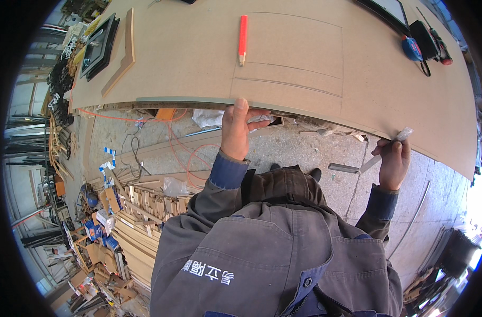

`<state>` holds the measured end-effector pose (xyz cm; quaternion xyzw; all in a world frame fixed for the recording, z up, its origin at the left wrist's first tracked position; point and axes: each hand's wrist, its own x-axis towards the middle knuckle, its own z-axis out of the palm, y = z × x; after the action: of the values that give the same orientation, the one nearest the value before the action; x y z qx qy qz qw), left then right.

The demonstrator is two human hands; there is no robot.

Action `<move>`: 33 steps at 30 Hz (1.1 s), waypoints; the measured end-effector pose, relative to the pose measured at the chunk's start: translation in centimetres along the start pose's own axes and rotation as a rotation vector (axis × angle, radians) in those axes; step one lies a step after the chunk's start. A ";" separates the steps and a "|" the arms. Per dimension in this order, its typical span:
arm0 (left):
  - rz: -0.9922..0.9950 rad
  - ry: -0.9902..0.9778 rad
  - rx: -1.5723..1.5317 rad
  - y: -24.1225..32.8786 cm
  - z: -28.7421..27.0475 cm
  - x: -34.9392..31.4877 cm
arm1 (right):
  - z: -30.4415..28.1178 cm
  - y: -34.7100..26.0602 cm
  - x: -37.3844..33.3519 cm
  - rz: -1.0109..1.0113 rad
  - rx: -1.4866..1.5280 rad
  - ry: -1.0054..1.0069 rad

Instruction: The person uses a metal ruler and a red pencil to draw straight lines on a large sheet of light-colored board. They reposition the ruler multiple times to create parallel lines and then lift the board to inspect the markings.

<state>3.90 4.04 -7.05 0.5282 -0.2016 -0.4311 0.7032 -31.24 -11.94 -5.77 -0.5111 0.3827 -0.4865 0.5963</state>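
A wide brown board (188,53) spans the view in front of me, with pencil lines drawn on its face. Along its near edge lies a thin grey-green strip (183,99). My left hand (235,130) pinches the strip against that edge, thumb on top and fingers beneath. Farther right, my right hand (394,158) is closed at the same edge, its fingertips on a small piece of crumpled clear plastic (404,133). Whether these fingers also grip the strip is hidden. A red carpenter's pencil (243,39) rests on the board beyond my left hand.
At the board's left lie an angled wooden piece (126,61) and a black frame (99,47). A blue tape measure (411,48) and a screwdriver (440,46) lie at the far right. Orange cord (191,164) and stacked wood strips (138,238) are on the floor.
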 end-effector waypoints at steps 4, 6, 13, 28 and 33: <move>-0.004 0.002 -0.003 0.1 0.2 0.0 | -0.1 -0.1 0.0 -0.002 -0.012 -0.011; -0.007 0.005 -0.007 0.1 0.2 0.0 | -0.1 -0.1 0.0 -0.002 -0.015 -0.015; 0.010 -0.009 -0.002 0.0 0.1 0.0 | 0.1 -0.2 0.0 -0.010 0.002 -0.028; 0.008 -0.011 -0.017 -0.2 -0.2 0.0 | 0.0 -0.1 0.0 -0.009 0.007 -0.033; 0.008 -0.015 -0.020 -0.3 -0.2 0.1 | 0.0 0.0 0.0 -0.020 0.007 -0.033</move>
<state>4.00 4.12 -7.41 0.5169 -0.2046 -0.4343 0.7087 -31.25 -11.97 -5.80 -0.5209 0.3661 -0.4852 0.5994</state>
